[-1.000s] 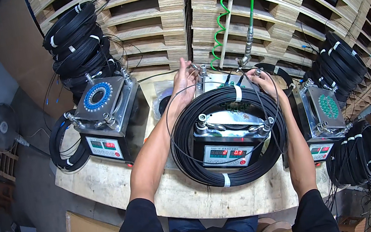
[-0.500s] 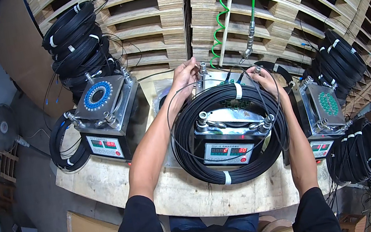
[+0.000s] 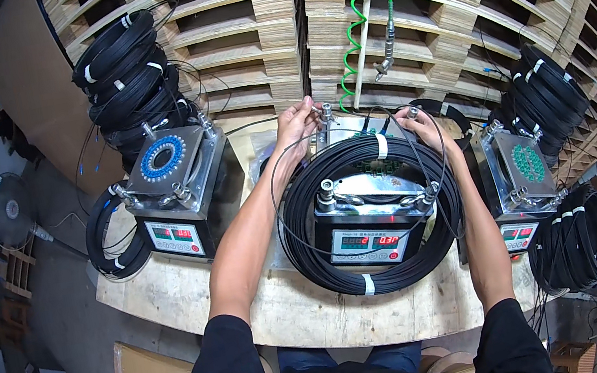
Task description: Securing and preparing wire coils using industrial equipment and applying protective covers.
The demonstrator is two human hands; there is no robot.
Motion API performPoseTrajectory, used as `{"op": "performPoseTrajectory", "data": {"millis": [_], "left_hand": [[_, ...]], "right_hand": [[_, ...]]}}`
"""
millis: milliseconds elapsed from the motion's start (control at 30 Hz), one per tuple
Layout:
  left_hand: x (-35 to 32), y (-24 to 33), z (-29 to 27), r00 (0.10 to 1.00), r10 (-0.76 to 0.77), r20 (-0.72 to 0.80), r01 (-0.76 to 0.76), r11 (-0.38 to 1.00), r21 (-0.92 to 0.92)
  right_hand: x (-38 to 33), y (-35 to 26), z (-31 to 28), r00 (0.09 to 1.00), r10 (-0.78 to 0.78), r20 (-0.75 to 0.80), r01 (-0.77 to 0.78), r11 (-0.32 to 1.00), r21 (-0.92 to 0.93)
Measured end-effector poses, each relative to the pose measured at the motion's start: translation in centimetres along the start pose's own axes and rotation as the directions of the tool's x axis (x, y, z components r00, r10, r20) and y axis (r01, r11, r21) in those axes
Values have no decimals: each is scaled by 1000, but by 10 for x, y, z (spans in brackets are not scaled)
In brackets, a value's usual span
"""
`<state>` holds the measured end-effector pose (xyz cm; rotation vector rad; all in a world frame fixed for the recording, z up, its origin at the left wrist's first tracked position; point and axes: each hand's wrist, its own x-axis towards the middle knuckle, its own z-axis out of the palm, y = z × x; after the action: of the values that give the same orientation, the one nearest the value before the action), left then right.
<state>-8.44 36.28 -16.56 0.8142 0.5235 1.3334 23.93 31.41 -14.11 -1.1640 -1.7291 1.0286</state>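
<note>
Black cable coil (image 3: pixel 367 214) lies just below both sets of fingers, ringed round the metal test box (image 3: pixel 369 222) on the bench (image 3: pixel 199 300); left hand (image 3: pixel 297 124) fingers curled, pinching thin cable ends at coil's far-left rim; right hand (image 3: pixel 428 128) fingers curled on far-right rim, grip unclear; coil is glossy, many turns, w/ white ties.
</note>
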Motion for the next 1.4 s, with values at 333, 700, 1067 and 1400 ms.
{"op": "performPoseTrajectory", "data": {"millis": [333,700,1067,1400], "left_hand": [[-116,48,19,850,497,171,-388,374,842],[-250,0,96,760,534,370,-238,-300,924],[-249,16,63,800,503,326,-454,153,878],[-250,27,55,751,589,297,-467,155,871]], "right_hand": [[-53,-41,4,993,17,-119,-9,998,64],[-247,-96,129,658,-536,-529,283,827,-486],[-234,-102,161,754,-593,-282,292,688,-664],[-198,-88,110,711,-607,-355,2,506,-863]]}}
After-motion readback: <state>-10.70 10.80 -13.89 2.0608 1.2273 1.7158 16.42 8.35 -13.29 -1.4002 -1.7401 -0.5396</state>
